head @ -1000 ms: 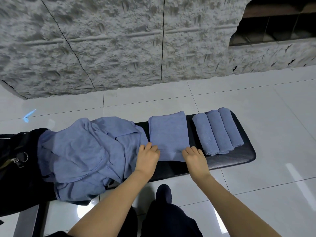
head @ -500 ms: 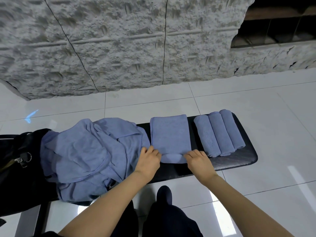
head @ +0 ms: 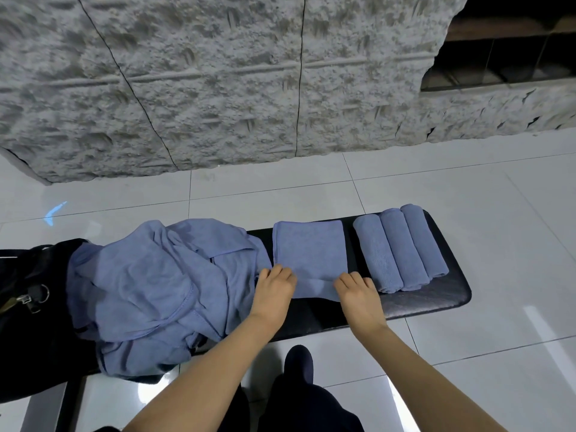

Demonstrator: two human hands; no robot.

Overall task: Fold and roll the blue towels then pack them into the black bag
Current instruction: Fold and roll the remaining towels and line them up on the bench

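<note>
**Roll number four just kicked off**

A second ago the folded towel (head: 310, 254) lay flat. Now its near edge is curled into a first turn. Left grip (head: 274, 283) and right grip (head: 358, 289) both clench that edge mid-worktop (head: 442, 302), beside three finished rolls (head: 402, 247). Nothing looks packed in the black bag (head: 28, 307) yet.

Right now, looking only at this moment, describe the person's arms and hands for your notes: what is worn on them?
The left forearm and right forearm are bare down to the picture's lower edge; no sleeves show. The left hand and right hand wear no gloves, and no watch, ring or wristband is visible.
</note>
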